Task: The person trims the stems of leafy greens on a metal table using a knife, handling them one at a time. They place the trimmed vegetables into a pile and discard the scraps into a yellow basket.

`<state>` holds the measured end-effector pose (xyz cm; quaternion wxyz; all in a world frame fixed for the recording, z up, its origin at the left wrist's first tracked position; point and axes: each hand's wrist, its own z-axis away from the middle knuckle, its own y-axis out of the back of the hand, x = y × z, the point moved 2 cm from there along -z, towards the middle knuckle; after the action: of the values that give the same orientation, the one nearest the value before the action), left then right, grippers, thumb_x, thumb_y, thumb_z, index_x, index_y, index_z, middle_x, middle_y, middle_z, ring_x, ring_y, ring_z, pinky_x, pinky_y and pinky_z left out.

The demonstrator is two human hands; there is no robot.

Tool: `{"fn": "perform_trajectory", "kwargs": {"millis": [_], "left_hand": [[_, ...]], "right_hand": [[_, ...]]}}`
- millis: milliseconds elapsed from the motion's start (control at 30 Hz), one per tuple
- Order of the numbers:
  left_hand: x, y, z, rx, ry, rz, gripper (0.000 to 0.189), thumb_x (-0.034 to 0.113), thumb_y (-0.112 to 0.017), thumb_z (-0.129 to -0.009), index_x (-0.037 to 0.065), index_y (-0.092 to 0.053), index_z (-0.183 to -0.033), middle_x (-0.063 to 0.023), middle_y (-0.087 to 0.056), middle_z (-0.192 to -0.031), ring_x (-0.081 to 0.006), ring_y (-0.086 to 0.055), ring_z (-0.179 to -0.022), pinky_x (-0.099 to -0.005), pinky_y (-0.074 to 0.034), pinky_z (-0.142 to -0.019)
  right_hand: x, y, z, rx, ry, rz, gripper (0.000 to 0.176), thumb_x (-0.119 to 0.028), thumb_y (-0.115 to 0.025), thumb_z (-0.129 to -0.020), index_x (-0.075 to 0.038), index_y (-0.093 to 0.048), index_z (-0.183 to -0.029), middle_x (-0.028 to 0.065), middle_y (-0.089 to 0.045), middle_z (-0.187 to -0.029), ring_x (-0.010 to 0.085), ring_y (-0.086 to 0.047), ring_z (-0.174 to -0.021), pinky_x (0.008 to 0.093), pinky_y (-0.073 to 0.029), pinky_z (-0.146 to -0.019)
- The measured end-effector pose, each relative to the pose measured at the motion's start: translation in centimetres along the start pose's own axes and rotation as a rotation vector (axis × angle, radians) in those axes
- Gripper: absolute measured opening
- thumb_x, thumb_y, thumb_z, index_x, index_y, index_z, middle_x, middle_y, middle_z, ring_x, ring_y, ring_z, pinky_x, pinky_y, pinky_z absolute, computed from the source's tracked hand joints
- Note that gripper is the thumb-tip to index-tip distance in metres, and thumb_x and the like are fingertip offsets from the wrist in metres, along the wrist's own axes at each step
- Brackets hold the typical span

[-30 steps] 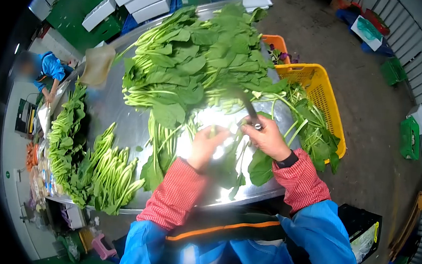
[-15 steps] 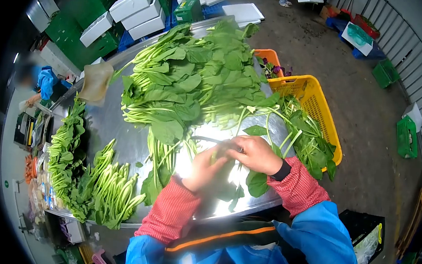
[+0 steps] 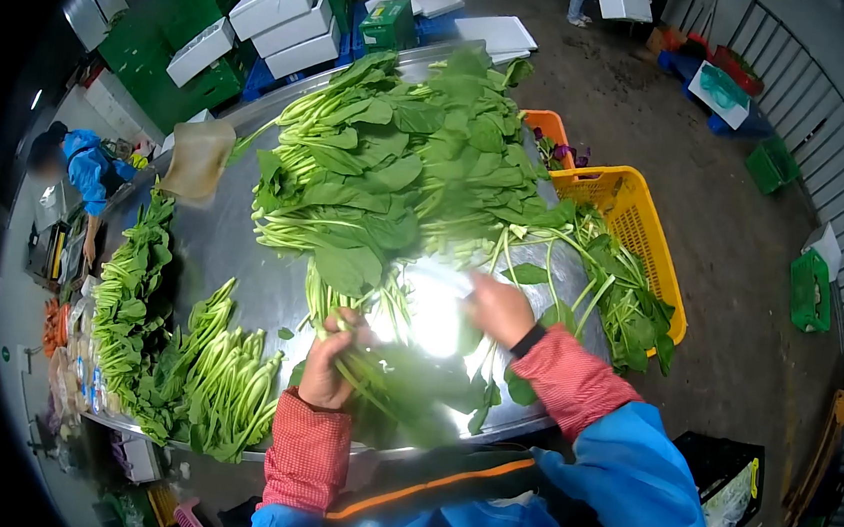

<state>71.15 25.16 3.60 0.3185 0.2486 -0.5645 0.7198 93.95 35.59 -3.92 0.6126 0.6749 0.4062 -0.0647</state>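
My left hand [image 3: 330, 361] is closed round the stems of some leafy greens [image 3: 401, 387], whose leaves are blurred and spread to the right over the metal table [image 3: 217, 256]. To the right, my right hand [image 3: 498, 308] is blurred by motion above a bright glare, and what its fingers hold cannot be made out. Beyond both hands lies a big pile of leafy greens [image 3: 370, 174]. Bundles of greens with pale stems [image 3: 231, 377] rest on the table's left side, beside another row of greens [image 3: 132, 308].
A yellow crate [image 3: 651, 228] with greens hanging over its edge stands right of the table, near an orange crate [image 3: 551, 126]. White foam boxes [image 3: 287, 26] and green crates [image 3: 171, 86] are stacked behind. At the far left is a co-worker in blue [image 3: 89, 164].
My hands were close together and are now apart. The left has moved left and down with greens in it, the right slightly right. The co-worker at left shows more fully.
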Motion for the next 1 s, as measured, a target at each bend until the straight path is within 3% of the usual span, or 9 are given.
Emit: {"fn": "perform_trajectory", "kwargs": {"millis": [100,133,367,533,667,800,900,967,1000], "left_hand": [[-0.4,3.6,0.1,0.045,0.052,-0.019,0.022,0.023,-0.067,-0.084,0.014,-0.051,-0.096,0.0051,-0.037,-0.067,-0.0087,-0.039,-0.06,-0.0252,-0.038,-0.056],[-0.2,3.4,0.4,0.097,0.059,-0.055,0.02,0.024,-0.066,-0.086,0.015,-0.051,-0.096,0.0057,-0.034,-0.066,-0.0073,-0.036,-0.057,-0.0238,-0.033,-0.052],[-0.5,6.5,1.0,0.29,0.071,-0.21,0.021,0.022,-0.064,-0.088,0.01,-0.051,-0.097,0.0049,-0.038,-0.063,-0.0064,-0.035,-0.05,-0.0215,-0.03,-0.045],[-1.3,5.6,0.3,0.424,0.068,-0.377,0.028,0.014,-0.063,-0.087,0.003,-0.055,-0.111,-0.001,-0.058,-0.074,-0.0106,-0.056,-0.06,-0.0237,-0.046,-0.053],[-4.0,5.9,-2.2,0.346,0.002,-0.51,0.035,0.014,-0.062,-0.089,0.001,-0.051,-0.119,-0.0078,-0.059,-0.099,-0.0156,-0.061,-0.08,-0.0274,-0.051,-0.066],[-5.6,4.2,-3.6,0.273,0.025,-0.809,0.031,0.017,-0.064,-0.089,0.004,-0.058,-0.116,-0.003,-0.061,-0.1,-0.0105,-0.054,-0.087,-0.0223,-0.044,-0.076],[-7.0,5.2,-4.4,0.319,-0.052,-0.921,0.028,0.018,-0.065,-0.088,0.004,-0.06,-0.112,-0.0009,-0.062,-0.093,-0.0105,-0.053,-0.082,-0.0233,-0.044,-0.074],[-7.3,4.8,-4.9,0.223,-0.145,-0.796,0.027,0.018,-0.063,-0.09,0.004,-0.059,-0.113,0.0003,-0.059,-0.088,-0.0059,-0.049,-0.068,-0.0207,-0.04,-0.057],[-7.2,4.2,-4.8,0.232,-0.077,-0.757,0.03,0.016,-0.063,-0.09,0.004,-0.056,-0.116,-0.0024,-0.06,-0.094,-0.0081,-0.053,-0.076,-0.0217,-0.044,-0.064]], "right_hand": [[-1.8,-7.5,0.1,-0.259,-0.127,-0.021,0.049,-0.039,-0.06,-0.085,-0.005,-0.053,-0.119,0.0195,-0.065,-0.091,0.0376,-0.063,-0.082,0.0463,-0.05,-0.069],[-2.7,-8.9,0.3,-0.212,-0.115,0.0,0.055,-0.053,-0.06,-0.083,0.0,-0.055,-0.1,0.0182,-0.065,-0.076,0.036,-0.064,-0.069,0.0458,-0.05,-0.061],[-2.8,-13.5,1.3,-0.26,-0.262,-0.224,0.03,-0.025,-0.062,-0.081,-0.004,-0.057,-0.102,0.0172,-0.065,-0.082,0.0345,-0.065,-0.074,0.0434,-0.051,-0.067],[-4.2,-9.6,2.1,-0.162,-0.251,-0.477,0.032,-0.022,-0.063,-0.082,-0.006,-0.058,-0.109,0.0159,-0.064,-0.081,0.0318,-0.064,-0.074,0.0412,-0.05,-0.067],[-6.8,-5.4,3.0,-0.197,-0.221,-0.437,0.031,-0.02,-0.061,-0.085,-0.006,-0.057,-0.112,0.017,-0.064,-0.085,0.0317,-0.064,-0.076,0.0398,-0.051,-0.068],[-6.7,-5.2,4.5,-0.132,-0.113,-0.449,0.03,-0.019,-0.062,-0.085,-0.004,-0.057,-0.111,0.0164,-0.062,-0.091,0.0331,-0.063,-0.077,0.0403,-0.051,-0.068],[-5.3,-5.4,5.2,-0.01,-0.023,-0.431,0.031,-0.019,-0.062,-0.085,-0.002,-0.057,-0.111,0.0152,-0.061,-0.094,0.0338,-0.062,-0.078,0.0406,-0.051,-0.069],[-5.1,-3.9,5.3,0.087,0.032,-0.421,0.031,-0.019,-0.062,-0.085,-0.002,-0.058,-0.111,0.0154,-0.061,-0.093,0.0337,-0.062,-0.079,0.0403,-0.051,-0.07],[-5.0,-3.2,5.2,0.1,0.067,-0.448,0.03,-0.018,-0.062,-0.085,-0.002,-0.058,-0.111,0.016,-0.061,-0.096,0.0339,-0.062,-0.08,0.0405,-0.051,-0.071]]}}
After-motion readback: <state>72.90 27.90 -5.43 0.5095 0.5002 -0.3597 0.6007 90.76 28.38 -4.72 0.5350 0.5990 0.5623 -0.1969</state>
